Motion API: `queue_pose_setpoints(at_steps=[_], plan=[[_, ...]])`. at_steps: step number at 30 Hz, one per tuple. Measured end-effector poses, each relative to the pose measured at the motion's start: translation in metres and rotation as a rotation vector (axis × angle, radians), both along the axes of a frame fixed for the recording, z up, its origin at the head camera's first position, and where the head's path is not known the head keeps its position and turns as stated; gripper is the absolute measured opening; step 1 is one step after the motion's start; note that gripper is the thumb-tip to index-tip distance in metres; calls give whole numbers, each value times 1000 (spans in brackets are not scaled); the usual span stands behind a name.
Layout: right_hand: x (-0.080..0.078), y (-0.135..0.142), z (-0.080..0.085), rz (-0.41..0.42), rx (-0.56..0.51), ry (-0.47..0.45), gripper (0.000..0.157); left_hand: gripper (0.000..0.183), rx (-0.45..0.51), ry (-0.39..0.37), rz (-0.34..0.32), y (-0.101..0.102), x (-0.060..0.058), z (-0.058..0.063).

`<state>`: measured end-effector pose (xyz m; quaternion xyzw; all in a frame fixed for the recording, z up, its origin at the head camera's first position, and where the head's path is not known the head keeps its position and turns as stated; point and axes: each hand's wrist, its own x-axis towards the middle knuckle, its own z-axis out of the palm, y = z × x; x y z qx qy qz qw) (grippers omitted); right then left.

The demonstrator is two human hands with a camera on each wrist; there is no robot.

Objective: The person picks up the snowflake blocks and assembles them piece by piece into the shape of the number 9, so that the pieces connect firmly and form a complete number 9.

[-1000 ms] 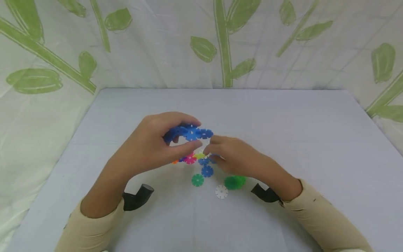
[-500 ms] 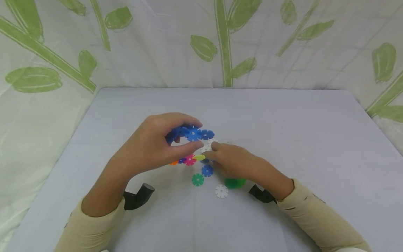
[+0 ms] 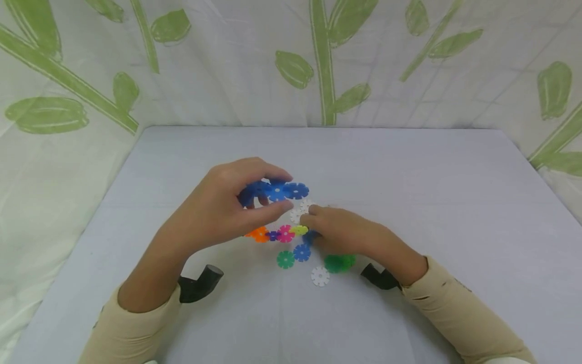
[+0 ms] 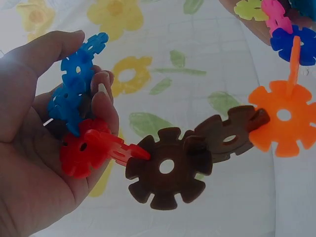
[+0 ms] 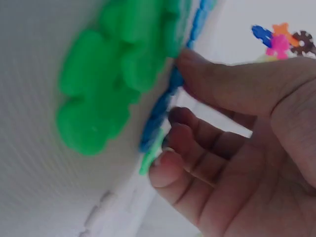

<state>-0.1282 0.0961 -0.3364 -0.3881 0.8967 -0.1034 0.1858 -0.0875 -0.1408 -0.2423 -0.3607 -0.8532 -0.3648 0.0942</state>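
Observation:
My left hand [image 3: 223, 202] is raised over the table, holding a chain of notched plastic snowflake discs, its blue end [image 3: 277, 190] between thumb and fingers. In the left wrist view, red discs [image 4: 74, 163] lie against the fingers, linked to brown discs [image 4: 143, 170] and an orange disc [image 4: 269, 123]. A pink disc [image 3: 285, 233] and a yellow disc [image 3: 298, 230] form the end beside my right hand [image 3: 341, 230]. That hand is low, thumb and bent fingertips at blue discs [image 5: 158, 111] on the table; I cannot tell whether it pinches one.
Around the right hand lie green discs [image 3: 337, 263], a white disc [image 3: 320, 276], a teal-green disc [image 3: 285, 259] and a blue disc [image 3: 302, 253]. More white discs [image 3: 296, 215] lie behind. Black wrist mounts [image 3: 200, 284] stick out from the sleeves. A leaf-patterned curtain [image 3: 204, 60] hangs behind the table.
The right hand drops from near the chain's blue end to the table discs. The chain's orange, pink and yellow part swings right. The left hand stays nearly still.

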Motion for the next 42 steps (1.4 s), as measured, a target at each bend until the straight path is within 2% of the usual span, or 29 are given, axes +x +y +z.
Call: queue_pose_setpoints(at_steps=[4,10,15,18,22,26,29,35,42], plan=[[-1,4,2,-3,-3,-53,32,33,17,0,-3,0,0,-1],[-6,10,10,18,-94,-133,14,19,88,5,25,0,0,-4],[-10,20,22,-11,-204,-98,13,9,135,41,47,2,-1,-5],[-12,28,32,-25,-343,-84,13,8,132,56,25,2,-2,-4],[-11,36,42,5,-597,-91,17,7,114,80,5,2,-3,-2],[-7,35,49,25,-830,-144,19,8,91,96,20,3,-3,-2],[-4,33,53,16,-939,-218,20,9,86,91,19,5,-3,-4],[4,30,59,-53,-993,-353,21,10,105,83,-23,8,-2,-5],[7,29,61,-49,-1014,-432,19,10,121,76,-59,10,-2,-6]])
